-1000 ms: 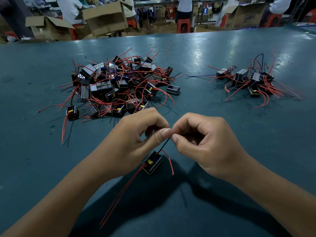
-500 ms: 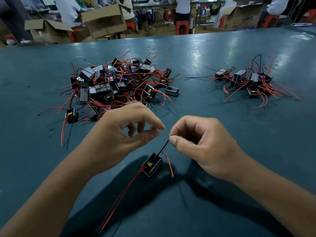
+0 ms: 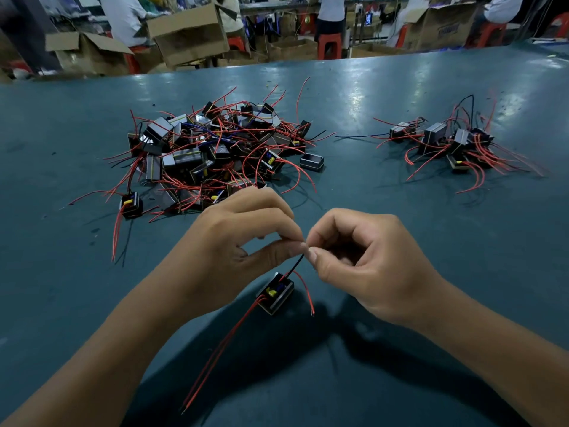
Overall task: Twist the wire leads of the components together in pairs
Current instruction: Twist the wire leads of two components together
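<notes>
A small black component (image 3: 275, 293) with yellow tape hangs just above the teal table (image 3: 369, 226), below my two hands. A black wire lead (image 3: 294, 266) rises from it to my fingertips. My left hand (image 3: 234, 241) pinches the lead's top end between thumb and forefinger. My right hand (image 3: 366, 260) pinches the same end from the right, fingertips touching the left hand's. Two long red leads (image 3: 221, 349) trail down to the lower left. A short red lead (image 3: 304, 291) curls free on the right.
A big pile of components with red leads (image 3: 215, 149) lies behind my left hand. One loose component (image 3: 131, 204) sits at its left edge. A smaller pile (image 3: 452, 143) lies at the far right. Cardboard boxes (image 3: 187, 32) and seated people are beyond the table.
My left hand, which had let go and drawn back half a second ago, has closed in again and now pinches the black lead's end beside the right hand's fingertips.
</notes>
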The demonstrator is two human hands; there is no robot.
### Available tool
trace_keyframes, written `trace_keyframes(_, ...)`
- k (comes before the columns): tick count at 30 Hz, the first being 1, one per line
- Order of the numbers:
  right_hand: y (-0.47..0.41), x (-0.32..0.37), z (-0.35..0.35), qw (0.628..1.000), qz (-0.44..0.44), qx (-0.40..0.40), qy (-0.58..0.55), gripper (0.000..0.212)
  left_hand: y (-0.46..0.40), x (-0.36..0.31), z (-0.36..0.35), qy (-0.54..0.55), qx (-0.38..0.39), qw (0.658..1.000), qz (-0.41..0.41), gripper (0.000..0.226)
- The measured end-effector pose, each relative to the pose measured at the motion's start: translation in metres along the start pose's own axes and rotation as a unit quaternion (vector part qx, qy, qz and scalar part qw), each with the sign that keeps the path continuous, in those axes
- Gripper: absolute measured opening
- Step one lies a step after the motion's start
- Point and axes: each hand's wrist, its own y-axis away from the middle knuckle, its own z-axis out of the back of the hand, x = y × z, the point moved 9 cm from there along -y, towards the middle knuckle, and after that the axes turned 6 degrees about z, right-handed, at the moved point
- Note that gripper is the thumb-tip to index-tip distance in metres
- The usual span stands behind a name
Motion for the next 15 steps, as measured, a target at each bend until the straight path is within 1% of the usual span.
trace_keyframes(3,0.0,0.01,0.007,0.994,0.052,-0.035,0.093,0.008,0.001,0.009,-0.007,0.066,0.013,0.994,0.086,0.014)
trace_keyframes(5,0.001,0.014,0.009,0.984,0.076,-0.054,0.149,0.006,0.004,0.02,-0.015,0.144,0.023,0.974,0.173,0.019)
trace_keyframes(6,0.001,0.015,0.009,0.98,0.083,-0.055,0.174,0.005,0.007,0.026,-0.019,0.195,0.024,0.955,0.224,0.02)
trace_keyframes(7,0.001,0.015,0.008,0.976,0.088,-0.053,0.191,0.005,0.012,0.034,-0.026,0.251,0.026,0.926,0.282,0.021)
trace_keyframes(8,0.001,0.015,0.006,0.976,0.088,-0.051,0.195,0.005,0.017,0.04,-0.033,0.31,0.03,0.889,0.335,0.021)
trace_keyframes(9,0.001,0.014,0.006,0.979,0.083,-0.05,0.182,0.005,0.02,0.043,-0.037,0.346,0.03,0.863,0.366,0.02)
trace_keyframes(10,0.001,0.012,0.007,0.984,0.071,-0.051,0.153,0.007,0.02,0.044,-0.036,0.355,0.022,0.858,0.37,0.02)
trace_keyframes(11,0.001,0.008,0.007,0.99,0.054,-0.049,0.12,0.008,0.018,0.045,-0.029,0.325,0.011,0.88,0.347,0.021)
trace_keyframes(12,0.0,0.005,0.008,0.994,0.036,-0.045,0.089,0.01,0.014,0.041,-0.018,0.265,-0.007,0.917,0.298,0.019)
trace_keyframes(13,0.0,0.001,0.007,0.997,0.018,-0.038,0.062,0.011,0.009,0.033,-0.007,0.191,-0.017,0.953,0.234,0.011)
trace_keyframes(14,0.0,-0.002,0.007,0.999,0.001,-0.032,0.038,0.011,0.005,0.026,0.001,0.132,-0.016,0.976,0.174,0.003)
trace_keyframes(15,0.0,-0.005,0.006,0.999,-0.013,-0.026,0.017,0.01,0.003,0.019,0.006,0.076,-0.012,0.99,0.119,0.01)
